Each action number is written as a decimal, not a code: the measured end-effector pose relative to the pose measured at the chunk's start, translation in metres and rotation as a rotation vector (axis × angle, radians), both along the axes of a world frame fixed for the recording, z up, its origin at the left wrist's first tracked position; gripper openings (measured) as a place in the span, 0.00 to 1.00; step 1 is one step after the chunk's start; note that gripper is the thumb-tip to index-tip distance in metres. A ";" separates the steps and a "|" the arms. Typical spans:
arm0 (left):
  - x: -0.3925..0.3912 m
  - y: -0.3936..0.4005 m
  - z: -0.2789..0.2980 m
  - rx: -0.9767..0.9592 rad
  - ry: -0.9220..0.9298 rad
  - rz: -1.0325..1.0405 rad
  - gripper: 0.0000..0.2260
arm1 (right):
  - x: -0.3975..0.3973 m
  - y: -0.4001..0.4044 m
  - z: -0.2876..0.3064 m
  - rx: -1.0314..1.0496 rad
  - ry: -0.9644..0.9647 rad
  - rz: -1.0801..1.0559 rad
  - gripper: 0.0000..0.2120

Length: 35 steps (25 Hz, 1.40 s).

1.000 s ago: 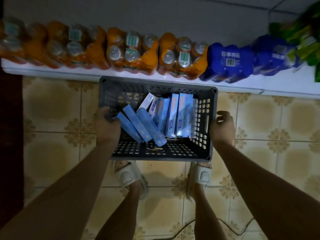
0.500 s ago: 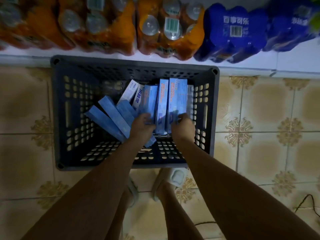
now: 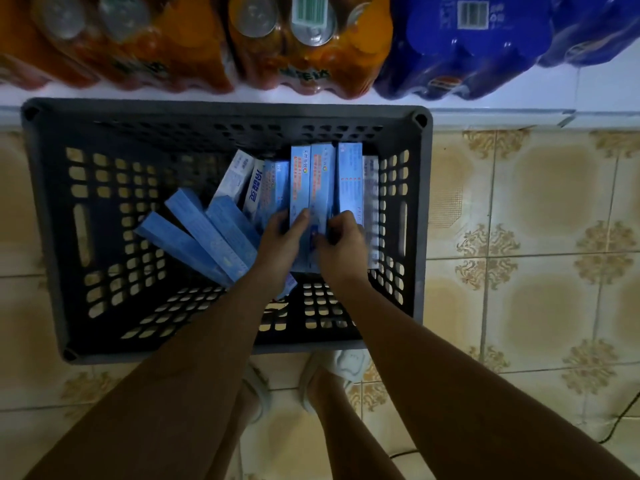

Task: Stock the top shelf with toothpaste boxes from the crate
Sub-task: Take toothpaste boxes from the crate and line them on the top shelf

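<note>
A dark grey slotted crate (image 3: pixel 52 209) sits on the tiled floor below me. Inside it lie several blue and white toothpaste boxes (image 3: pixel 313 181), some upright in a row at the right, others leaning toward the left (image 3: pixel 194 237). My left hand (image 3: pixel 280 240) is down in the crate, its fingers wrapped around the upright boxes from the left. My right hand (image 3: pixel 341 242) closes on the same bunch from the right, fingers curled over the box ends. The top shelf is out of view.
Shrink-wrapped packs of orange drink cans (image 3: pixel 194 39) and blue bottle packs (image 3: pixel 485 43) stand on a white ledge (image 3: pixel 554 98) just beyond the crate. My feet in white slippers (image 3: pixel 346 365) stand behind it. A black cable (image 3: pixel 620 420) lies on the floor at right.
A second ago both hands held the crate's sides. They moved inside and closed on the upright boxes. The camera has dropped closer to the crate.
</note>
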<state>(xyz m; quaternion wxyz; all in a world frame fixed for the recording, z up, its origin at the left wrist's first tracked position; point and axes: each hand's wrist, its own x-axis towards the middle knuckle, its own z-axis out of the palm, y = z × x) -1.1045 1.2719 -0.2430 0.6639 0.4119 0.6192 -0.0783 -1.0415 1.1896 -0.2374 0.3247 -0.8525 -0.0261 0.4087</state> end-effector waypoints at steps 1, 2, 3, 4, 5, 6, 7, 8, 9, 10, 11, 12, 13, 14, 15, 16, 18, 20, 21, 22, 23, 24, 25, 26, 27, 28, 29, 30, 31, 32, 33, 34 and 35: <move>-0.003 0.006 0.002 -0.053 0.013 0.009 0.20 | -0.002 -0.003 0.005 0.062 0.042 -0.042 0.07; -0.007 0.012 0.006 -0.103 0.024 0.005 0.25 | -0.004 -0.005 0.010 0.125 0.102 -0.087 0.08; -0.010 0.016 0.008 -0.148 0.031 -0.002 0.30 | -0.007 -0.008 0.017 0.171 0.157 -0.117 0.09; -0.012 0.018 0.010 -0.184 0.037 -0.014 0.33 | -0.010 -0.011 0.023 0.194 0.189 -0.127 0.12; -0.015 0.018 0.011 -0.211 0.029 -0.021 0.32 | -0.013 -0.013 0.028 0.203 0.196 -0.118 0.15; -0.017 0.016 0.014 -0.223 0.015 -0.026 0.30 | -0.016 -0.014 0.034 0.214 0.195 -0.105 0.19; -0.018 0.013 0.015 -0.218 0.000 -0.023 0.26 | -0.017 -0.014 0.040 0.223 0.197 -0.097 0.23; -0.020 0.011 0.016 -0.205 -0.012 -0.006 0.24 | -0.017 -0.014 0.046 0.243 0.216 -0.113 0.24; -0.021 0.009 0.016 -0.201 -0.034 0.033 0.23 | -0.015 -0.013 0.053 0.269 0.252 -0.162 0.22; -0.023 0.009 0.018 -0.220 -0.064 0.077 0.23 | -0.010 -0.012 0.058 0.294 0.294 -0.249 0.17; -0.025 0.010 0.021 -0.250 -0.095 0.121 0.24 | -0.005 -0.013 0.063 0.301 0.329 -0.347 0.11; -0.026 0.011 0.025 -0.280 -0.118 0.160 0.24 | 0.001 -0.013 0.067 0.287 0.343 -0.435 0.07; -0.026 0.012 0.030 -0.301 -0.145 0.192 0.24 | 0.005 -0.012 0.071 0.265 0.350 -0.490 0.06; -0.026 0.014 0.038 -0.315 -0.172 0.213 0.25 | 0.009 -0.010 0.078 0.241 0.374 -0.510 0.07; -0.025 0.015 0.047 -0.314 -0.204 0.223 0.25 | 0.013 -0.006 0.087 0.215 0.406 -0.482 0.09; -0.024 0.016 0.059 -0.305 -0.229 0.221 0.26 | 0.015 -0.002 0.099 0.204 0.433 -0.410 0.10; -0.021 0.019 0.084 -0.276 -0.273 0.171 0.24 | 0.018 0.008 0.126 0.227 0.432 -0.153 0.15; -0.018 0.022 0.115 -0.280 -0.305 0.157 0.24 | 0.021 0.015 0.154 0.225 0.332 0.147 0.23; -0.017 0.024 0.136 -0.296 -0.312 0.174 0.25 | 0.022 0.017 0.170 0.212 0.272 0.244 0.27; -0.017 0.027 0.158 -0.328 -0.319 0.202 0.26 | 0.024 0.021 0.185 0.199 0.233 0.301 0.27; -0.018 0.029 0.178 -0.374 -0.338 0.242 0.27 | 0.026 0.024 0.204 0.191 0.220 0.333 0.24; -0.020 0.031 0.199 -0.420 -0.363 0.295 0.30 | 0.029 0.027 0.225 0.191 0.223 0.353 0.20; -0.025 0.034 0.217 -0.450 -0.387 0.361 0.31 | 0.033 0.029 0.247 0.186 0.246 0.359 0.18; -0.029 0.038 0.242 -0.485 -0.409 0.433 0.32 | 0.037 0.031 0.275 0.189 0.287 0.346 0.15; -0.033 0.040 0.265 -0.494 -0.419 0.469 0.31 | 0.040 0.031 0.304 0.198 0.344 0.317 0.14; -0.033 0.041 0.293 -0.510 -0.455 0.456 0.29 | 0.043 0.031 0.332 0.202 0.393 0.291 0.13; -0.033 0.042 0.321 -0.488 -0.479 0.421 0.27 | 0.044 0.031 0.363 0.207 0.424 0.276 0.13; -0.029 0.042 0.353 -0.482 -0.506 0.396 0.25 | 0.043 0.029 0.392 0.207 0.429 0.267 0.13; -0.027 0.042 0.388 -0.442 -0.514 0.359 0.23 | 0.041 0.027 0.423 0.209 0.409 0.273 0.13; -0.023 0.043 0.417 -0.403 -0.522 0.299 0.22 | 0.040 0.026 0.452 0.223 0.385 0.296 0.12; -0.018 0.045 0.448 -0.356 -0.525 0.214 0.22 | 0.040 0.026 0.479 0.251 0.365 0.316 0.11; -0.012 0.050 0.479 -0.323 -0.525 0.128 0.22 | 0.041 0.025 0.505 0.282 0.354 0.326 0.11; -0.007 0.055 0.510 -0.304 -0.525 0.060 0.22 | 0.043 0.023 0.530 0.295 0.361 0.317 0.11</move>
